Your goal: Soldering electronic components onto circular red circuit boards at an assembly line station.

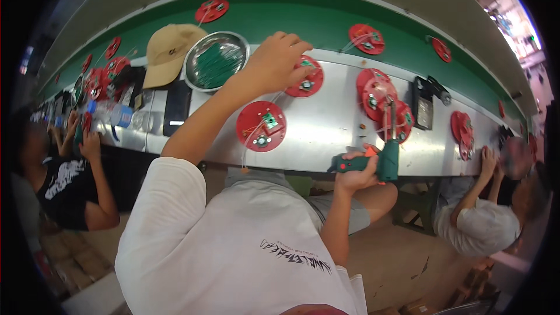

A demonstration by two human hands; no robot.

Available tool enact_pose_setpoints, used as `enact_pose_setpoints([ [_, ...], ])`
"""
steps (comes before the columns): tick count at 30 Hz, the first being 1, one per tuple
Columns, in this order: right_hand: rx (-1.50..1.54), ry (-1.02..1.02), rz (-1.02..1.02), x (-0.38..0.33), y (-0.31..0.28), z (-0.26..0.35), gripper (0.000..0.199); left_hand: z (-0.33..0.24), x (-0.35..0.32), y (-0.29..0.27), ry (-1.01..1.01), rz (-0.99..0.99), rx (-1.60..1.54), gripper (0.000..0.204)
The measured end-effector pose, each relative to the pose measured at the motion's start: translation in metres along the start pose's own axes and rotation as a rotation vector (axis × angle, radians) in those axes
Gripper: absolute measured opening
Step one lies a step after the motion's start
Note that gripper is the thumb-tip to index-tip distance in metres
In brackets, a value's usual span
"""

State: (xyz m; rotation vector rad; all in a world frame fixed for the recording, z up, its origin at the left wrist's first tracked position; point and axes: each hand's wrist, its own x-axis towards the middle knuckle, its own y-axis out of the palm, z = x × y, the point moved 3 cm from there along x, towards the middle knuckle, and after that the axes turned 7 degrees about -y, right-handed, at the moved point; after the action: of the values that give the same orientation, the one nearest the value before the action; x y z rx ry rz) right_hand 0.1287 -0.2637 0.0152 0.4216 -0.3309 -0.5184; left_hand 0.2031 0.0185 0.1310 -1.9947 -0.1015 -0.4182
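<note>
Nearest, at the workbench's [326, 125] front edge: the person's right hand [357, 174], fingers wrapped tight around the handle of a green electric screwdriver [382, 160] whose bit stands upright beside a stack of red discs [382, 102]. Mid-bench: 1 red disc with a small green circuit board [261, 125] lying flat just in from the front edge; beyond it the left hand [280, 61], fingers curled together onto a second red disc [306, 79] near the back edge. Farther: a steel bowl of green parts [217, 61] and a tan cap [169, 49] at the back edge, then a green conveyor belt [303, 20] carrying more red discs [366, 39], with 2 other seated people at the bench's left and right ends.
</note>
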Motion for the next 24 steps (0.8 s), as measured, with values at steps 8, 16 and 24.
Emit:
enact_pose_setpoints([
  [8,-0.100,0.024,0.145,0.003,0.003,-0.005,0.041,-0.016,-0.154,0.007,-0.442,-0.083,-0.107,0.044],
  [16,-0.190,0.125,0.123,0.005,-0.003,0.002,0.047,0.000,-0.169,0.028,-0.332,-0.206,-0.204,0.041],
  [24,-0.134,0.128,0.082,0.002,0.005,0.006,0.042,0.099,-0.125,-0.033,-0.391,-0.316,0.024,0.008],
])
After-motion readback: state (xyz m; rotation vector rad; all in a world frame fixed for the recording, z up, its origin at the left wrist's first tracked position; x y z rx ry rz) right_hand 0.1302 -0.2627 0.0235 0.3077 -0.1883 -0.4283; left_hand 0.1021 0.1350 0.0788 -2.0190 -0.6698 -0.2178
